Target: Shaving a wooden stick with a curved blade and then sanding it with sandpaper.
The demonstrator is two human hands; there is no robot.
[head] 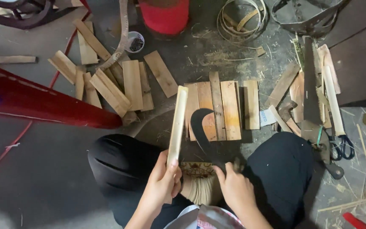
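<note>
**Bamboo strip and curved blade in hand**

Nearest us, our left hand point(162, 183) is clamped round the lower end of a pale, split bamboo strip point(177, 123), held upright between our black-clad knees point(119, 163). Our right hand point(235, 186) grips the handle of a dark curved knife point(203, 131), just beside the strip. Beyond lies a row of flat wooden slats point(221, 110) on the grey floor point(43, 182), then a red container point(165, 16) at the far edge.

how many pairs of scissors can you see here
1: a pair of scissors with dark handles lies on the floor at the right, among the saw and wood offcuts. Others could be hidden under that pile.
</note>
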